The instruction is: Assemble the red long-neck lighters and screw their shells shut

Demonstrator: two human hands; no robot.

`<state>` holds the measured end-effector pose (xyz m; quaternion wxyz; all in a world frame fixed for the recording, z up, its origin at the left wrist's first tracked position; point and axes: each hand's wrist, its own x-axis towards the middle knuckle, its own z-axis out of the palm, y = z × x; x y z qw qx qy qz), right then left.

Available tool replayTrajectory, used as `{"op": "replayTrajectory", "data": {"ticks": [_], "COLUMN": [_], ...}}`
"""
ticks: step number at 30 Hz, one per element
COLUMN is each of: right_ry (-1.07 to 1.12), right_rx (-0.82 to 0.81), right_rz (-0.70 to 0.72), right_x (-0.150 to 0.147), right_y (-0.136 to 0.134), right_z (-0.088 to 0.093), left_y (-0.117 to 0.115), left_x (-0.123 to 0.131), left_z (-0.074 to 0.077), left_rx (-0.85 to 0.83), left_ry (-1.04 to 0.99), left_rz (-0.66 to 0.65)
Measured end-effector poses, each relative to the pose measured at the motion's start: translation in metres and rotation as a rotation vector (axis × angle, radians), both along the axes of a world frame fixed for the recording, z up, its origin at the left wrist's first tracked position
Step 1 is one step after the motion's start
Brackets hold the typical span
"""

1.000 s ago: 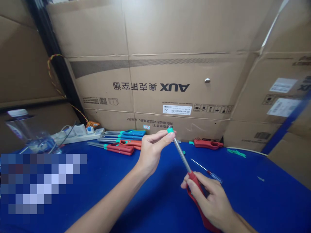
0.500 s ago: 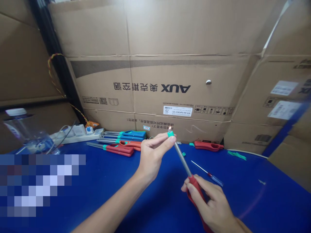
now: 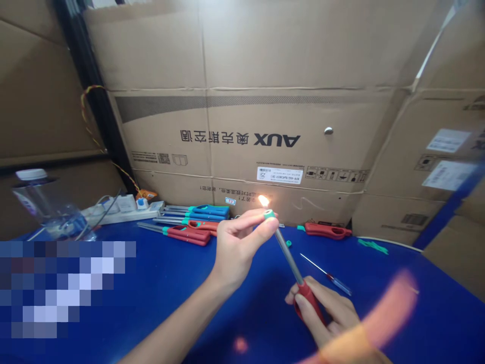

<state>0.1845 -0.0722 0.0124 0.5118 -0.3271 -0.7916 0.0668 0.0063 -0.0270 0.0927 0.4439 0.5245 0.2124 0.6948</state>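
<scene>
I hold a long-necked lighter (image 3: 290, 260) with a metal tube, a red handle and a green tip. My right hand (image 3: 328, 316) is wrapped round the red handle low in the view. My left hand (image 3: 240, 242) pinches the green tip between thumb and fingers. A small flame (image 3: 262, 200) burns just above the tip.
Several more lighters (image 3: 189, 222) with red, blue and orange handles lie at the back of the blue table (image 3: 170, 283). Another red lighter (image 3: 328, 231) and a thin screwdriver (image 3: 328, 275) lie to the right. Cardboard boxes (image 3: 242, 126) wall the back. A power strip (image 3: 121, 210) and a plastic bottle (image 3: 45, 212) sit at left.
A flame has appeared at the lighter's tip and grown. Both hands keep their hold; the view has shifted slightly, and an orange glare now crosses the lower right.
</scene>
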Motion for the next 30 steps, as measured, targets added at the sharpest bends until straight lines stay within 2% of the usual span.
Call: {"op": "replayTrajectory", "data": {"ticks": [8, 15, 24, 30], "right_ry": [-0.011, 0.001, 0.015, 0.003], "right_rx": [0.001, 0.018, 0.054, 0.182], "right_rz": [-0.01, -0.004, 0.01, -0.073], "right_x": [-0.001, -0.001, -0.007, -0.011], "right_y": [-0.001, -0.001, -0.003, -0.002], "right_z": [0.004, 0.001, 0.009, 0.003], "left_y": [0.0, 0.0, -0.003, -0.012], "left_x": [-0.002, -0.003, -0.003, 0.007], "left_z": [0.003, -0.001, -0.004, -0.007], "left_rx": [-0.006, 0.031, 0.053, -0.082], "left_ry": [-0.008, 0.014, 0.035, -0.035], "left_rz": [0.024, 0.032, 0.015, 0.143]}}
